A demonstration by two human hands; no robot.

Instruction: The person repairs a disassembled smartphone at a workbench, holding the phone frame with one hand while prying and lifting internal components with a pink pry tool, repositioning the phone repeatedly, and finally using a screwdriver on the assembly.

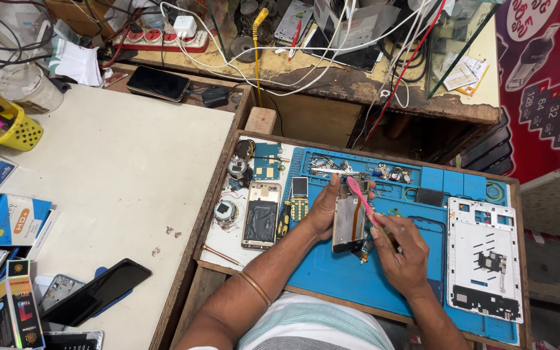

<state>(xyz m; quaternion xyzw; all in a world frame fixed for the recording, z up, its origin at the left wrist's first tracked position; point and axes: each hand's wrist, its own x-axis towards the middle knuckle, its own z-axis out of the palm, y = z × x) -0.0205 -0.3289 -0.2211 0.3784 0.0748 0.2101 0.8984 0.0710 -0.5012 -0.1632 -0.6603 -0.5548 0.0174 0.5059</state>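
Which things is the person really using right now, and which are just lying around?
In use:
left hand holding the opened phone
right hand holding the pink tool
blue work mat underneath

Lying about:
white phone frame
gold phone shell
black phone
yellow basket
power strip

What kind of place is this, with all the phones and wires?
Most likely a phone repair shop. The left hand holds an opened phone while the right hand works on it with a pink tool, over a blue repair mat. A tangle of charging cables lies behind.
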